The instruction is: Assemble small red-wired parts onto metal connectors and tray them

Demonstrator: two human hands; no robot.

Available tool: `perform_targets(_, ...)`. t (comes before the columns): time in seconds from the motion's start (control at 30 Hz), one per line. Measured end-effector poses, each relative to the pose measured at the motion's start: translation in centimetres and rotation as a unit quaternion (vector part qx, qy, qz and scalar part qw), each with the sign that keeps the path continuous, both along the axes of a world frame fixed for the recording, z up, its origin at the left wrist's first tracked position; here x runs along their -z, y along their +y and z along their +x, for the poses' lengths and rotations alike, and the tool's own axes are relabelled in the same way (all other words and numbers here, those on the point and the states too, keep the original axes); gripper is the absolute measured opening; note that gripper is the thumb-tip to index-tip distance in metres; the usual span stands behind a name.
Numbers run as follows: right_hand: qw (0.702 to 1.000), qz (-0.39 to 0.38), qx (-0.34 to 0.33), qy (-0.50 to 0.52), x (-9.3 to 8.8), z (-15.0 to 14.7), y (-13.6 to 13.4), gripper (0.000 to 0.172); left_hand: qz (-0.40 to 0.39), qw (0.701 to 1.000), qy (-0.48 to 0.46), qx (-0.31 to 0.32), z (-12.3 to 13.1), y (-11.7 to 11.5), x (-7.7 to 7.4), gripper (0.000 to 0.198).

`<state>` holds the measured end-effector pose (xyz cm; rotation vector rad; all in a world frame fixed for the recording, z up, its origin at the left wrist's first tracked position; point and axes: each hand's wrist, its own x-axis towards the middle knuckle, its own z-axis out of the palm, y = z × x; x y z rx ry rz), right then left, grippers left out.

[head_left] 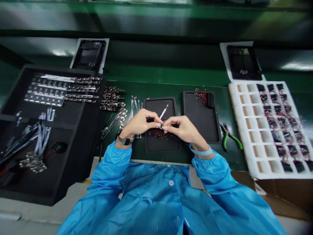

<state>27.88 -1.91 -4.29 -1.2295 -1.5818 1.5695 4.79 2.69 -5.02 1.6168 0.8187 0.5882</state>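
Both hands meet over a shallow black tray (pixel 160 145) in the middle of the bench. My left hand (pixel 144 122) pinches a small part at the end of a silvery flat flex cable (pixel 163 112), whose free end points up and to the right. Thumb and forefinger of my right hand (pixel 179 127) close on the same end of the cable, where the small connector is mostly hidden by fingertips. Under the hands lies a pile of thin dark-red wires with tiny white ends (pixel 157 133).
Right of centre, another black tray (pixel 201 120) holds red-wired parts. Green-handled pliers (pixel 228 137) lie beside a white foam tray (pixel 253 130) with black, red-wired pieces in some cells. Left, several flex cables (pixel 44 130) fill a black foam box (pixel 73 137); more small boards (pixel 111 98) lie alongside.
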Motion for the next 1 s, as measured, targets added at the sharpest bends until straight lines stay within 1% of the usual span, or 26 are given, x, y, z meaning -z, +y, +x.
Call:
perform_targets(0.17, 1.000, 0.018, -0.001, -0.012, 0.1, -0.1, 0.1, 0.016, 0.021, 0.999, 0.028, -0.002, 0.1, -0.1, -0.3, 0.011)
perform_targets(0.27, 0.998, 0.057, 0.021, -0.021, -0.1, -0.1, 0.2, 0.015, 0.057, 0.997, 0.042, -0.023, 0.2, -0.2, -0.6, 0.016)
perform_targets(0.33, 0.991, 0.109, 0.078, -0.025, -0.2, 0.1, 0.3, 0.015, 0.076, 0.995, 0.036, -0.045, 0.1, -0.2, -1.0, 0.017)
perform_targets(0.4, 0.971, 0.162, 0.175, -0.024, -0.2, 0.6, 0.5, 0.015, 0.082, 0.993, 0.023, -0.076, -0.1, -0.2, -1.5, 0.013)
perform_targets(0.47, 0.942, 0.188, 0.278, -0.012, 0.2, 1.2, 0.8, 0.016, 0.078, 0.990, -0.010, -0.118, -0.3, 0.0, -2.2, 0.011)
perform_targets(0.53, 0.921, 0.192, 0.340, 0.008, 0.6, 1.7, 1.1, 0.016, 0.077, 0.984, -0.047, -0.153, -0.2, 0.2, -3.0, 0.021)
perform_targets(0.6, 0.916, 0.190, 0.354, 0.017, 1.0, 2.1, 1.3, 0.017, 0.098, 0.978, -0.060, -0.172, 0.5, 0.4, -4.1, 0.032)
perform_targets(0.63, 0.917, 0.188, 0.352, 0.016, 1.1, 2.1, 1.4, 0.017, 0.117, 0.976, -0.055, -0.176, 1.0, 0.4, -4.8, 0.033)
perform_targets(0.73, 0.918, 0.185, 0.350, 0.002, 1.2, 2.1, 1.4, 0.019, 0.174, 0.967, -0.046, -0.180, 3.2, 0.7, -6.6, 0.022)
perform_targets(0.8, 0.916, 0.185, 0.356, -0.007, 1.2, 2.1, 1.4, 0.020, 0.187, 0.961, -0.066, -0.191, 4.7, 1.2, -7.2, 0.013)
perform_targets(0.87, 0.913, 0.187, 0.363, -0.013, 1.2, 2.2, 1.5, 0.022, 0.178, 0.955, -0.083, -0.224, 5.5, 1.9, -7.0, 0.008)
perform_targets(0.9, 0.912, 0.187, 0.364, -0.014, 1.2, 2.3, 1.6, 0.022, 0.165, 0.951, -0.084, -0.247, 5.6, 2.3, -6.4, 0.007)
perform_targets(0.93, 0.912, 0.187, 0.365, -0.013, 1.2, 2.3, 1.6, 0.022, 0.148, 0.948, -0.077, -0.271, 5.6, 2.7, -5.6, 0.007)
perform_targets(1.0, 0.914, 0.184, 0.362, -0.010, 1.3, 2.4, 1.7, 0.021, 0.101, 0.945, -0.042, -0.307, 4.9, 3.3, -3.5, 0.006)
